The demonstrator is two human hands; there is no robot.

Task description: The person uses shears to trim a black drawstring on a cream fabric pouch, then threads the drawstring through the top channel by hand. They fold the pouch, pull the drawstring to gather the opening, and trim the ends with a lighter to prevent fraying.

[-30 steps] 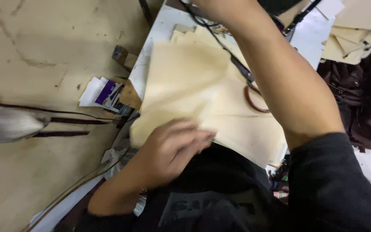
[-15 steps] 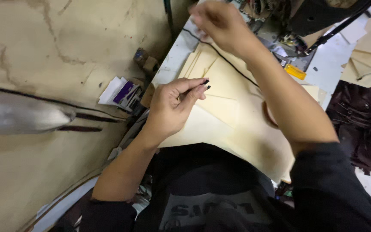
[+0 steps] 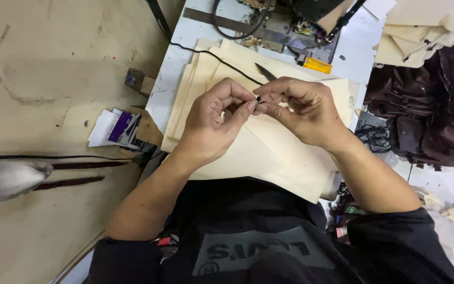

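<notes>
While both hands meet above the cream fabric stack (image 3: 269, 158)
left hand (image 3: 214, 123): pinching black cord (image 3: 214, 57)
right hand (image 3: 303, 110): pinching cord's end

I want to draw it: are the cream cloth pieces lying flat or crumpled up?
Flat. The cream fabric pieces lie smooth in a fanned stack on the table, under both hands.

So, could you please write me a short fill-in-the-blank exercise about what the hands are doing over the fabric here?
1. The left hand and right hand meet over a stack of ____-coloured fabric pieces.
2. Together, the fingertips pinch the end of a thin ____ cord.
3. The cord runs away across the ____ worktable.
4. A heap of dark ____ fabric lies off the table's right edge.

Missing words: cream; black; white; brown
</notes>
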